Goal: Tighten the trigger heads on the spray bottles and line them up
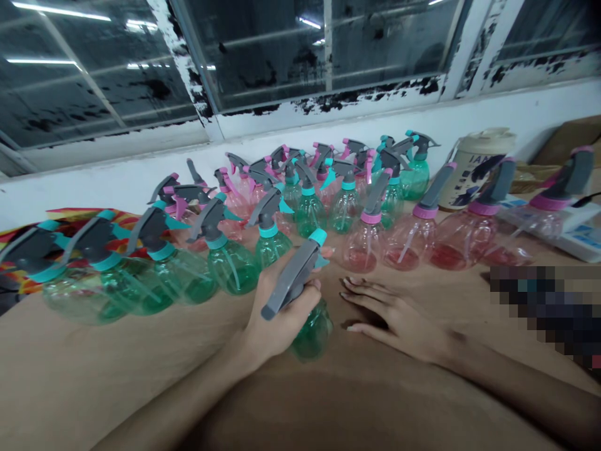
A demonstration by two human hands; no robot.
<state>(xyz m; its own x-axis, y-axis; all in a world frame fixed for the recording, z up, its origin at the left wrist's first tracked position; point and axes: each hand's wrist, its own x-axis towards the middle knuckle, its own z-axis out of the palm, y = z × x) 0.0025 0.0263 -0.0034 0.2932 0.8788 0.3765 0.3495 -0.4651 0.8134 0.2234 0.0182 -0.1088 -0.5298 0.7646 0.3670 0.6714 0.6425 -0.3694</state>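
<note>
My left hand (282, 307) is wrapped round the neck of a green spray bottle (312, 335) with a grey and turquoise trigger head. The bottle stands on the brown tabletop (300, 407), its nozzle pointing away to the right, and my fingers hide its collar. My right hand (394, 313) lies palm down on the table just right of that bottle, fingers stretched and apart, holding nothing. A row of green spray bottles (235, 269) stretches to the left. Beyond my right hand stand several pink spray bottles (364, 247) with grey and pink heads.
More pink and green spray bottles (308, 210) crowd the back near the white wall (263, 141). At the back right are a lidded cream cup (479, 166), a white power strip (577, 232) and a cardboard box (570, 144). A colourful bag (129, 222) lies behind the left row.
</note>
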